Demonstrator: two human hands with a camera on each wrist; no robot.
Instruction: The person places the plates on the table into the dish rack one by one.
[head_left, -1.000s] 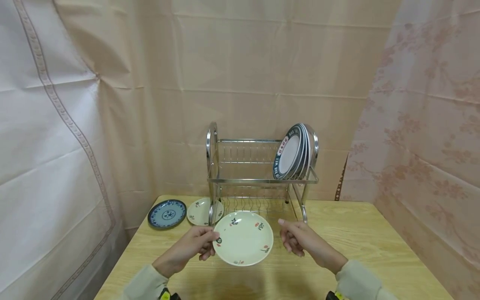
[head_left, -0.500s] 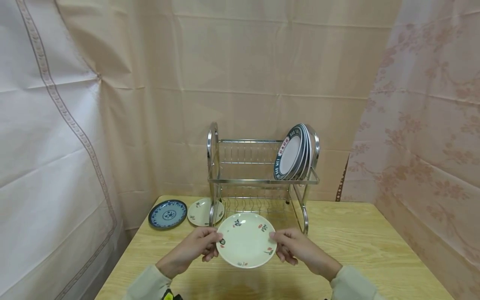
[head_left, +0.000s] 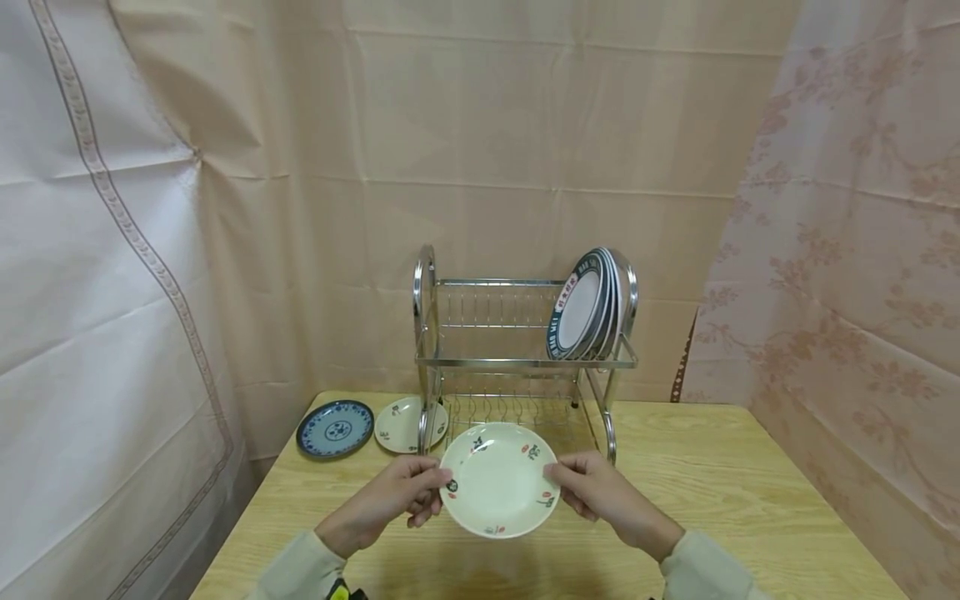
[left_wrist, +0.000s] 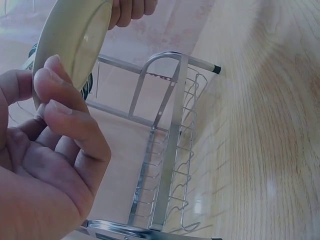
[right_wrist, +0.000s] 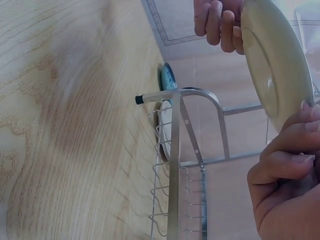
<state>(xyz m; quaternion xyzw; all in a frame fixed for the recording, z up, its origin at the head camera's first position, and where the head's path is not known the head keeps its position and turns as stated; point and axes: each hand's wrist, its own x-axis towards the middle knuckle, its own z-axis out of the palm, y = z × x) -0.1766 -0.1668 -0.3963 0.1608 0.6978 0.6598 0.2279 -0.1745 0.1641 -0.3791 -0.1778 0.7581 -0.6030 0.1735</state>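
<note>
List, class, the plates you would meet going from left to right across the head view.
Blue-patterned plate → flat-lying cream plate → held cream plate, between the left hand and right hand → leaning plates on the upper tier of the metal rack.

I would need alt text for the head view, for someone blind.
Left hand and right hand hold a cream plate by opposite edges before a metal dish rack. Several plates lean at the rack's upper right; a blue plate and second cream plate lie on the wooden table at left.
</note>
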